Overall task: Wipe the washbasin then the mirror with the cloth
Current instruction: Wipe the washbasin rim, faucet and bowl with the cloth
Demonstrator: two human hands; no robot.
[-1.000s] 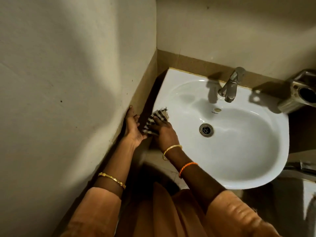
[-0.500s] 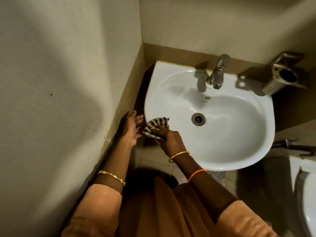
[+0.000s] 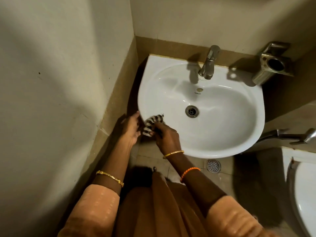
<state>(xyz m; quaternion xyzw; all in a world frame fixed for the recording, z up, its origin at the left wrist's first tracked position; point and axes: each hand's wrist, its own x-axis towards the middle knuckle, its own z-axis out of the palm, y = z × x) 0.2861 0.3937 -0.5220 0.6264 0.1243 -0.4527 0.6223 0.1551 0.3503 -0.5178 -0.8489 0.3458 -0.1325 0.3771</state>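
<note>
So the cloth (image 3: 152, 123) is bunched up on the near-left rim of the basin (image 3: 222, 146), with the right hand (image 3: 166, 136) pinching it in curled fingers and the left hand (image 3: 130, 128) loose with straight fingers just beside it at the basin's edge, holding nothing. It looks like a thin, floppy striped rag, light and soft, so I'd wad it into the palm rather than grab a corner or it'll just trail, and the glazed basin is probably slick, so press down a bit
</note>
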